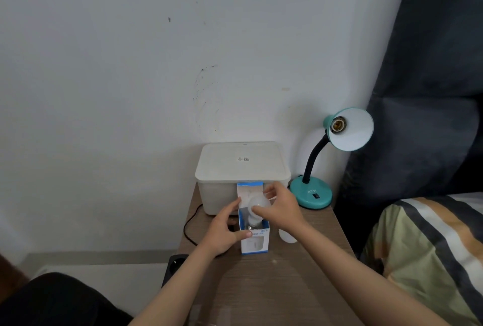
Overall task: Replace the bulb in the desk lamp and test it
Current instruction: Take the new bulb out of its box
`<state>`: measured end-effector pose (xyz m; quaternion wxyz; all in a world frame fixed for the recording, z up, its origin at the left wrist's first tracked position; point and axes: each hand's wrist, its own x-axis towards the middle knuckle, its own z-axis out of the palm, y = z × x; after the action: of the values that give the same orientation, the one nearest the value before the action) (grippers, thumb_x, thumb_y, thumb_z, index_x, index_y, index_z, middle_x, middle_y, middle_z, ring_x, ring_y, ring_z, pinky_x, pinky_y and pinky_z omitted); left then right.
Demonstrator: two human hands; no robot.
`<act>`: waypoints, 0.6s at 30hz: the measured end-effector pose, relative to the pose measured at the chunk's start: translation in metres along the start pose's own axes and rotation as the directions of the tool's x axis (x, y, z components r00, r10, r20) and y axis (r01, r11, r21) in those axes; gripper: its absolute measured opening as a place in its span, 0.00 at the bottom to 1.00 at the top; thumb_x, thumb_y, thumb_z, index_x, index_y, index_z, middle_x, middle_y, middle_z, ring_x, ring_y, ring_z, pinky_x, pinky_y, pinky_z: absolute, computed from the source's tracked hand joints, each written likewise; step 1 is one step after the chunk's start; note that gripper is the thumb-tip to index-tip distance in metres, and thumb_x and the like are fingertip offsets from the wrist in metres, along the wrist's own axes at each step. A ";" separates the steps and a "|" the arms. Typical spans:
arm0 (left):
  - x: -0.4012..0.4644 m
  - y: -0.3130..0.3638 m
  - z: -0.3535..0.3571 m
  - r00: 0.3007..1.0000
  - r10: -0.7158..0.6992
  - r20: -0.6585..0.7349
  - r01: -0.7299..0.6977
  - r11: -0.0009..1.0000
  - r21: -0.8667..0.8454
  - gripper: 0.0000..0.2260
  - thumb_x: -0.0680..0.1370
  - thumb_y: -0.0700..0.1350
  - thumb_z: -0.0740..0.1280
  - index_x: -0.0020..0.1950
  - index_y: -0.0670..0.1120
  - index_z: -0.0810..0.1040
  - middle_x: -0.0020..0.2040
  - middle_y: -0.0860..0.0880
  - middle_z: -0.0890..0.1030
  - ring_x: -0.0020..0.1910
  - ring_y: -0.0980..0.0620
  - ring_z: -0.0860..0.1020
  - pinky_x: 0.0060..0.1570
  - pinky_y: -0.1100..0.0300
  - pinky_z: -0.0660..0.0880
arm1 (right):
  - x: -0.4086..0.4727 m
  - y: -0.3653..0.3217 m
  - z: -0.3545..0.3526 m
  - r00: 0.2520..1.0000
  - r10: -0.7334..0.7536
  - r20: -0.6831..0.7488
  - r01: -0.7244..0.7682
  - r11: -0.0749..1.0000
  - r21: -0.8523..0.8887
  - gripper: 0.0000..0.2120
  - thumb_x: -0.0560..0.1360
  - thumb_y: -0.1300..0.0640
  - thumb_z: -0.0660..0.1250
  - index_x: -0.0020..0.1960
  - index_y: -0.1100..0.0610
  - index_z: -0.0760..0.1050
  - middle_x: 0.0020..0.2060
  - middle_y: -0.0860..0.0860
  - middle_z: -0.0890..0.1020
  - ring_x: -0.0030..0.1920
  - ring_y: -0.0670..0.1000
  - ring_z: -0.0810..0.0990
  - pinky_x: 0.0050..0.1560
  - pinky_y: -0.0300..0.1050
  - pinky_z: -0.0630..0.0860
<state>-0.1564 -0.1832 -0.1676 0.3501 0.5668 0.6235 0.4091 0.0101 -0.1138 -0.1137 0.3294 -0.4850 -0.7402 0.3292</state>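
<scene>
A teal desk lamp [312, 193] stands at the back right of the small wooden table [274, 286]. Its shade [351, 129] tilts toward me and the socket [338, 124] inside it holds no bulb. A small white and blue carton [254, 243] stands open in the middle of the table. My left hand [224, 231] grips the carton's left side. My right hand [281, 206] holds a white bulb [258, 203] at the carton's open top. Another white bulb [287, 236] lies on the table just right of the carton, partly hidden by my right forearm.
A white lidded plastic box [241, 169] sits behind the carton against the wall. A black cable [189, 223] hangs off the table's left edge toward a black power strip [173, 267] on the floor. A bed with striped bedding [431, 247] lies to the right.
</scene>
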 end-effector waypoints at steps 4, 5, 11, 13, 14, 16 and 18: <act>-0.002 0.000 0.002 1.000 0.005 -0.023 -0.005 1.000 -0.003 0.40 0.67 0.44 0.77 0.73 0.52 0.59 0.65 0.56 0.70 0.59 0.66 0.69 0.47 0.77 0.69 | -0.002 -0.006 -0.016 0.988 0.007 -0.154 0.024 0.979 0.203 0.16 0.68 0.57 0.70 0.53 0.50 0.71 0.48 0.45 0.75 0.46 0.47 0.75 0.46 0.43 0.76; -0.003 0.000 0.003 1.000 0.006 -0.023 -0.006 1.000 0.003 0.40 0.67 0.43 0.77 0.73 0.52 0.59 0.65 0.57 0.70 0.58 0.68 0.69 0.47 0.78 0.69 | -0.002 -0.009 -0.020 0.982 0.025 -0.186 0.026 0.963 0.269 0.13 0.71 0.59 0.67 0.54 0.50 0.72 0.49 0.44 0.76 0.47 0.46 0.75 0.48 0.42 0.75; -0.006 -0.003 0.006 0.999 0.011 -0.041 -0.011 1.000 -0.005 0.38 0.68 0.39 0.76 0.73 0.52 0.60 0.65 0.54 0.72 0.57 0.65 0.72 0.45 0.77 0.71 | -0.004 -0.002 -0.037 0.962 0.158 -0.224 -0.074 0.936 0.345 0.10 0.76 0.58 0.60 0.38 0.57 0.75 0.35 0.50 0.77 0.39 0.51 0.74 0.38 0.45 0.68; -0.005 -0.003 0.007 0.999 0.011 -0.041 -0.012 1.000 -0.009 0.38 0.67 0.40 0.76 0.72 0.54 0.61 0.65 0.54 0.72 0.56 0.64 0.74 0.46 0.74 0.74 | -0.007 0.007 -0.035 0.973 0.160 -0.166 -0.128 0.973 0.190 0.11 0.74 0.49 0.65 0.38 0.55 0.74 0.36 0.49 0.78 0.41 0.50 0.75 0.40 0.45 0.69; -0.005 -0.003 0.007 0.999 0.011 -0.043 -0.011 1.000 -0.007 0.38 0.67 0.40 0.76 0.72 0.54 0.61 0.65 0.55 0.73 0.56 0.64 0.74 0.46 0.73 0.74 | -0.010 0.011 -0.033 0.980 0.151 -0.131 -0.134 0.983 0.125 0.11 0.72 0.45 0.67 0.41 0.53 0.75 0.39 0.48 0.79 0.43 0.49 0.76 0.42 0.44 0.70; -0.004 -0.003 0.007 0.999 0.004 -0.042 -0.005 1.000 -0.008 0.39 0.67 0.41 0.77 0.72 0.53 0.61 0.65 0.57 0.71 0.57 0.64 0.74 0.49 0.70 0.74 | -0.014 0.015 -0.029 0.991 0.114 -0.064 -0.112 0.993 0.031 0.15 0.69 0.42 0.69 0.51 0.49 0.75 0.42 0.47 0.80 0.45 0.46 0.78 0.44 0.44 0.74; -0.003 -0.004 0.008 0.999 -0.009 -0.043 0.009 1.000 0.004 0.40 0.67 0.41 0.77 0.73 0.51 0.59 0.66 0.57 0.68 0.62 0.60 0.71 0.59 0.65 0.71 | -0.019 0.016 -0.025 0.998 0.058 -0.023 -0.059 0.995 -0.077 0.20 0.68 0.41 0.69 0.57 0.45 0.73 0.41 0.45 0.81 0.44 0.44 0.79 0.43 0.43 0.77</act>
<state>-0.1510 -0.1858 -0.1747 0.3374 0.5556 0.6343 0.4185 0.0444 -0.1219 -0.1155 0.3083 -0.5222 -0.7344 0.3048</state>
